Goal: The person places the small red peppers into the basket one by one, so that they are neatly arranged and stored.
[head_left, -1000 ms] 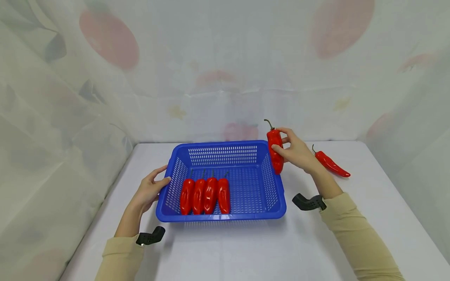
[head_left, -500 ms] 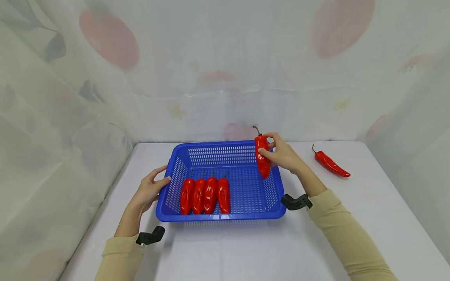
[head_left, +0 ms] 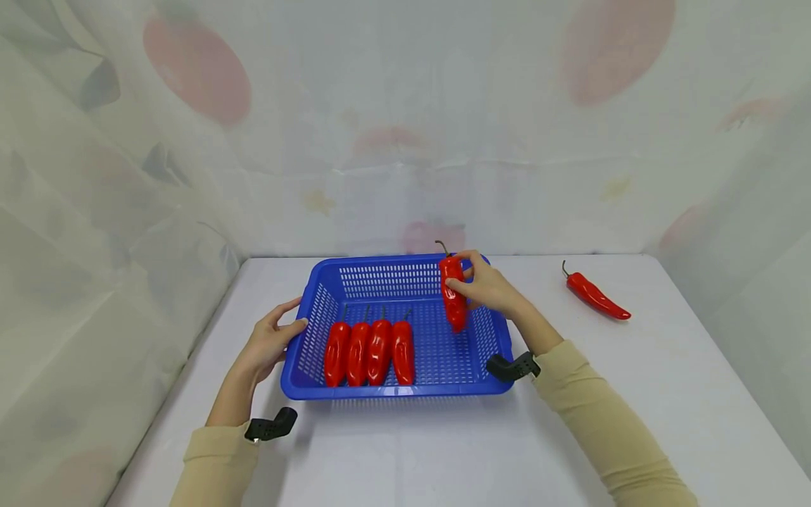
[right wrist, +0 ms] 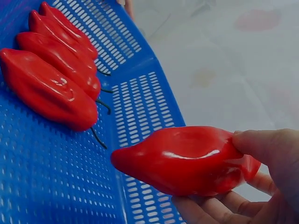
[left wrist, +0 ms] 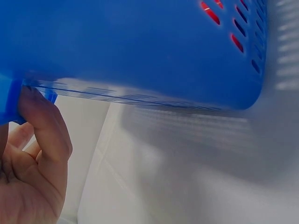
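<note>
A blue plastic basket (head_left: 399, 391) with slotted walls stands on the white table. Its left rim is gripped by my left hand (head_left: 269, 343), thumb over the top edge; the left wrist view shows curled fingers (left wrist: 49, 133) under the rim. Over the basket's right half, my right hand (head_left: 491, 287) pinches a red chili pepper (head_left: 453, 296) between thumb and fingers, stem up and tip down. In the right wrist view, this pepper (right wrist: 187, 158) hangs near the basket's far wall. Several more red peppers (head_left: 380, 352) lie side by side in the basket's left half, stems pointing away.
One more red pepper (head_left: 595, 296) lies on the table (head_left: 633, 394) to the right of the basket. A pale patterned cloth (head_left: 405, 197) hangs behind the table's back edge. Black wrist mounts (head_left: 272, 425) sit at both sleeves.
My right hand has carried its pepper leftward and somewhat lower, from the basket's right rim to over its inside. The left hand and the basket have stayed in place.
</note>
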The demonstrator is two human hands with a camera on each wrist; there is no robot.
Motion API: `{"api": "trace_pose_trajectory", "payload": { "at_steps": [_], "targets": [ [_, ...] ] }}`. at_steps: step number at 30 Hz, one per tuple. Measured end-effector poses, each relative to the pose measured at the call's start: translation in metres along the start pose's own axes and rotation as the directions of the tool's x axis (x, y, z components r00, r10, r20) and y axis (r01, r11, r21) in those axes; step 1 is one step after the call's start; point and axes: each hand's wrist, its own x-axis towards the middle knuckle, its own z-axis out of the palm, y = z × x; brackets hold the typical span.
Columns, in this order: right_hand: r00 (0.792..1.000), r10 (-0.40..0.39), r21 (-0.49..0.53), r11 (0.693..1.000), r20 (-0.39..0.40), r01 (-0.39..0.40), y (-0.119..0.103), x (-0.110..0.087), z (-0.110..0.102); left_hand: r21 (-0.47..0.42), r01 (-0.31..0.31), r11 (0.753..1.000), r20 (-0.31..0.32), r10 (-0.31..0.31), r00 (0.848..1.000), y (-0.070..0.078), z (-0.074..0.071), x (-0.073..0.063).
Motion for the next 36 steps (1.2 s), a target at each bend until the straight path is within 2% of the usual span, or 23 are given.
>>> {"api": "trace_pose_trajectory", "payload": {
  "at_steps": [12,23,36],
  "targets": [
    [0.998,0.047,0.038,0.998,0.052,-0.049,0.004,0.010,0.019,-0.009,0.002,1.000,-0.007,-0.002,1.000,-0.001,0.001,0.002],
    [0.989,0.109,-0.013,0.994,0.099,-0.108,0.011,0.019,0.031,-0.026,0.010,1.000,0.002,-0.010,1.000,0.000,0.000,0.001],
    [0.960,0.180,-0.051,0.984,0.213,-0.173,0.023,0.028,0.049,-0.042,0.013,0.999,0.008,-0.013,1.000,0.022,0.005,-0.015]
  ]
}}
